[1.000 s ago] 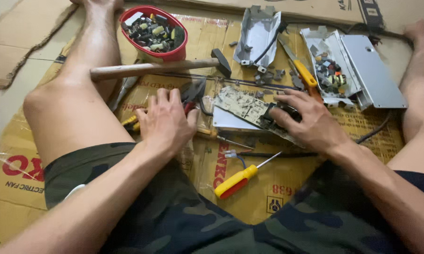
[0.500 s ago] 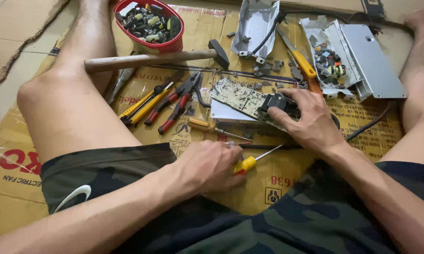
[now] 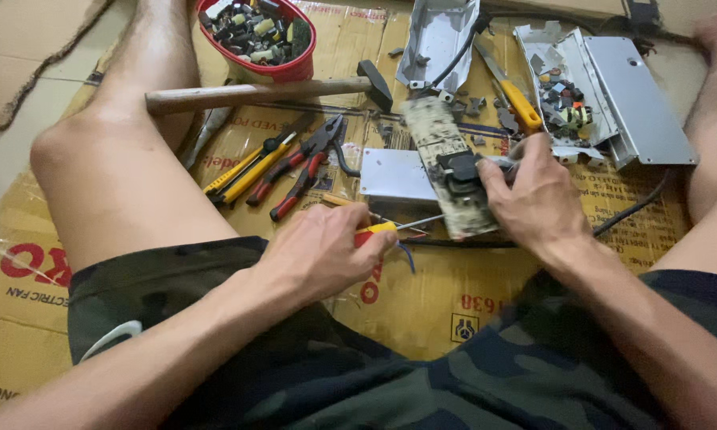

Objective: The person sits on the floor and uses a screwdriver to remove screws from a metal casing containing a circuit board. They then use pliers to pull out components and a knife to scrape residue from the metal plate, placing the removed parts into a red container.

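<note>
pliers point(image 3: 303, 163) left of circuit board point(image 3: 448, 163), hammer point(image 3: 263, 93) behind, bowl point(image 3: 259, 36) perhaps farthest

A yellow-handled screwdriver with a thin steel shaft point(image 3: 390, 228) lies nearly level, tip at the long beige circuit board point(image 3: 446, 163), tilted over the cardboard's middle.

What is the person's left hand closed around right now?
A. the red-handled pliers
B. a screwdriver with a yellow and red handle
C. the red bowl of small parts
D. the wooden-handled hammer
B: the left hand is wrapped around the yellow and red screwdriver, its metal shaft pointing toward the circuit board that the right hand holds, while the hammer, pliers and red bowl lie untouched on the cardboard.
</note>
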